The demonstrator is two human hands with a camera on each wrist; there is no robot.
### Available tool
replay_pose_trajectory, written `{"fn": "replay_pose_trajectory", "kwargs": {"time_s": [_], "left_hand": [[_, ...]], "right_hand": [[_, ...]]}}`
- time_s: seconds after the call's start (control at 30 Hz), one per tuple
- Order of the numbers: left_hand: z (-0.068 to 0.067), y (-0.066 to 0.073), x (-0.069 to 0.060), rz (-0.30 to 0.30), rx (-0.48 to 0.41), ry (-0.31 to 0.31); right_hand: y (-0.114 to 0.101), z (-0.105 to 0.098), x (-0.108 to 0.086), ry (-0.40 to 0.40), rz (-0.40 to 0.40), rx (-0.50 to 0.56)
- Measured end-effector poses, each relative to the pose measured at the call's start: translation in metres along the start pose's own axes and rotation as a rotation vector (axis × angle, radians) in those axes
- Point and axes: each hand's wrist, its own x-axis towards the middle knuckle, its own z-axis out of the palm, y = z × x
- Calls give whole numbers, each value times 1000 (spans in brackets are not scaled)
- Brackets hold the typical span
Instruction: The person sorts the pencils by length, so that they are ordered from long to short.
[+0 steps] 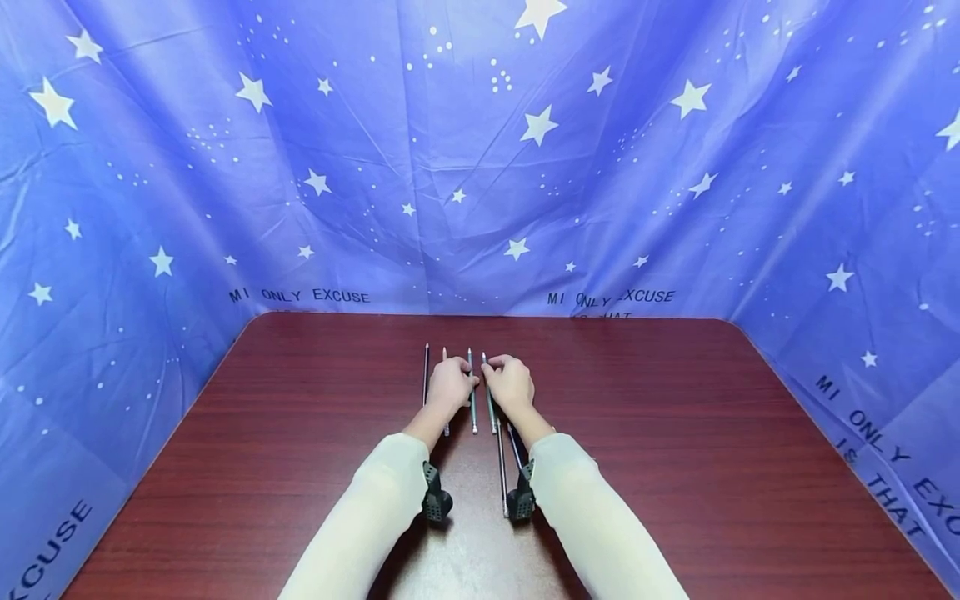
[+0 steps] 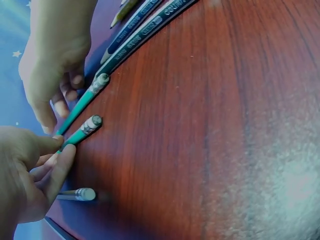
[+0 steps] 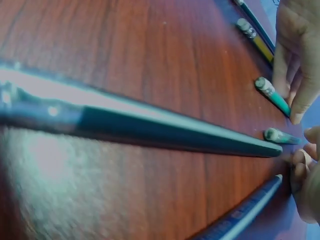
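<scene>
Near the middle of the table, my left hand (image 1: 452,383) pinches a green pencil (image 1: 473,408) between thumb and finger; its eraser end shows in the left wrist view. Close on the right, my right hand (image 1: 511,385) holds a second green pencil (image 1: 491,407) near its pointed end, thumb against it. Both pencils lie on the tabletop, points away from me, a narrow gap between them. Left of these, a yellow pencil (image 3: 261,47) lies partly under my left hand, with a dark pencil (image 1: 427,367) beyond it.
By my right wrist lie a dark pencil (image 1: 502,471) and a blue pencil (image 2: 131,27), with the tip of an olive pencil (image 2: 122,15) beside them. The reddish-brown table (image 1: 300,467) meets a blue star-patterned cloth (image 1: 420,150) at its back and sides.
</scene>
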Motion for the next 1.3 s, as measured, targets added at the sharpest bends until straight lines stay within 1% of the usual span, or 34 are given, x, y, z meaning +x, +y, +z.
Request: {"fn": "replay_pose_trajectory", "kwargs": {"time_s": [0.1,0.23,0.37,0.53,0.7,0.9,1.13,1.3], "left_hand": [[-2,-1,1,9,25,-2],[-5,-1,2,11,35,1],[-9,2,3,45,47,23],[-16,6,0,61,-12,4],[-21,8,-6,84,-37,-9],[-24,9,-11,116,-68,-29],[-27,16,-21,153,-76,-55],[-28,19,-27,165,-86,-64]], "right_hand": [[0,-2,1,-6,2,21],[-1,-6,2,-7,-13,28],[-5,-14,3,-2,-35,33],[-6,-28,3,-8,-55,28],[0,-39,3,-31,-68,6],[5,-54,0,-72,-101,-10],[6,-69,-8,-135,-127,-24],[9,-76,-14,-191,-144,52]]}}
